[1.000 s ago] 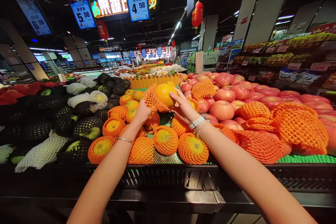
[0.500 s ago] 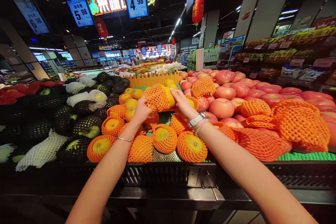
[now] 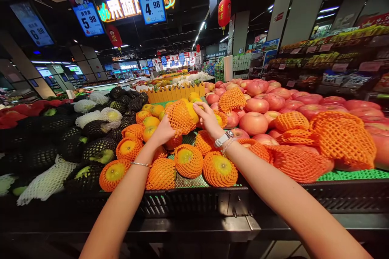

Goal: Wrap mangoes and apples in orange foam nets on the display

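Observation:
Above the fruit display, an orange (image 3: 192, 112) sits partly inside an orange foam net sleeve (image 3: 178, 117), its bare yellow side facing right. My left hand (image 3: 163, 132) is closed on the sleeve's left end. My right hand (image 3: 209, 120) grips the orange's bare side, with the thumb and fingers bent round it; the fingertips are partly hidden. Below both hands lie several sleeved oranges, among them one orange (image 3: 188, 161) and another orange (image 3: 221, 168) near the front edge. Unsleeved oranges (image 3: 151, 122) lie beyond my left hand.
Pinkish-red apples (image 3: 254, 123) are heaped to the right, with loose orange foam nets (image 3: 343, 137) on top. Dark-netted green fruit (image 3: 100, 149) fills the left. A black crate edge (image 3: 194, 202) runs along the front. A low yellow fence (image 3: 176, 94) stands behind the oranges.
Both hands still hold the sleeved orange in nearly the same place. My right fingers have bent more over its bare side. The whole view has shifted slightly.

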A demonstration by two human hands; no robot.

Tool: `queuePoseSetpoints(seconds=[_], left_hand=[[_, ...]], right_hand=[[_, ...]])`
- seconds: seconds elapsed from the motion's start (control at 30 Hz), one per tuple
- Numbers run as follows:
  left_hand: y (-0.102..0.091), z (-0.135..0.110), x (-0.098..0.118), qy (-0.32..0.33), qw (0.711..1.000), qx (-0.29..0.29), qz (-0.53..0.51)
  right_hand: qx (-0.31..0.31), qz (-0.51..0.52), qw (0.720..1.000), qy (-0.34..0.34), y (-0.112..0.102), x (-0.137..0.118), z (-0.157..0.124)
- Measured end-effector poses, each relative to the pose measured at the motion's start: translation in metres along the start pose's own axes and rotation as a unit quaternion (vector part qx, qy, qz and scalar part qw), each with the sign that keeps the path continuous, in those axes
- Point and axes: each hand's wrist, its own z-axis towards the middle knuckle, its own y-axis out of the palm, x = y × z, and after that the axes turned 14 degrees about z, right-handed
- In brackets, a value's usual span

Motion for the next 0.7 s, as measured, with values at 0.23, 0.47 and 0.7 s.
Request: queuePoseSetpoints(seconds=[0.23, 0.47, 0.7], left_hand=[[0.002, 0.003, -0.008, 0.038, 0.999, -0.005, 0.022], [0.007, 0.003, -0.02, -0.083, 0.966, 0.159, -0.187], [0.021, 0.004, -0.009, -0.175, 0.902, 0.155, -0.363]], right_hand=[[-0.029, -0.092, 0.989, -0.109, -0.003, -0.005, 0.0], [-0.147, -0.137, 0.976, -0.083, 0.007, -0.005, -0.009], [-0.082, -0.278, 0.947, -0.138, 0.001, 0.005, -0.003]])
